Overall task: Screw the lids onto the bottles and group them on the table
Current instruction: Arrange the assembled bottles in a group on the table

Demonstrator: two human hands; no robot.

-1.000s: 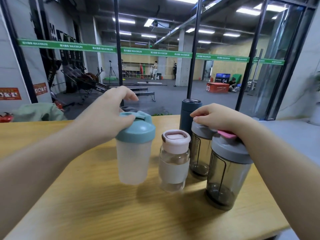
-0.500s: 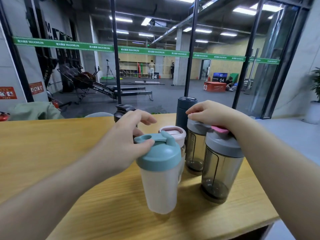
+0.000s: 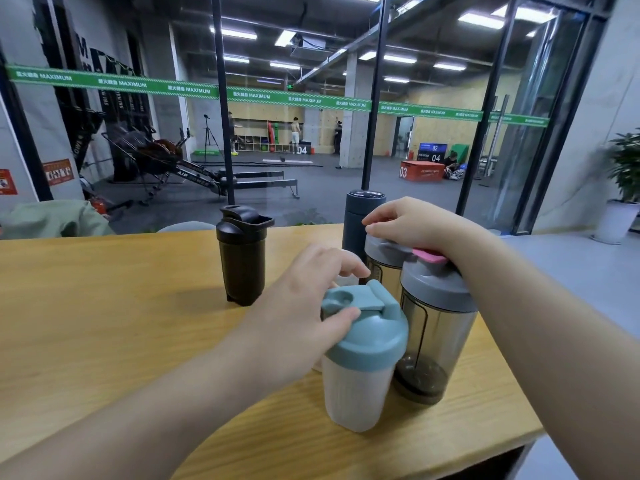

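Note:
A frosted shaker with a teal lid [image 3: 356, 393] stands on the wooden table [image 3: 104, 306], close against a smoky shaker with a grey lid and pink flip cap [image 3: 436, 341]. My left hand [image 3: 304, 306] grips the teal lid, thumb on its front and fingers arched over its back. Behind stand a second smoky shaker [image 3: 384, 271] and a dark blue flask [image 3: 356, 216]. My right hand [image 3: 408, 223] holds the second shaker's grey lid with curled fingers, its wrist over the pink cap. The pink-lidded glass bottle is almost hidden behind my left hand.
A black shaker [image 3: 242, 261] with its lid on stands alone to the left, further back on the table. The table's right edge and front corner lie just past the grouped bottles. A glass wall runs behind the table.
My left hand carried the teal-lidded shaker right and toward me, and it now stands on the table in front of the pink-lidded bottle. My right hand has stayed on the grey lid.

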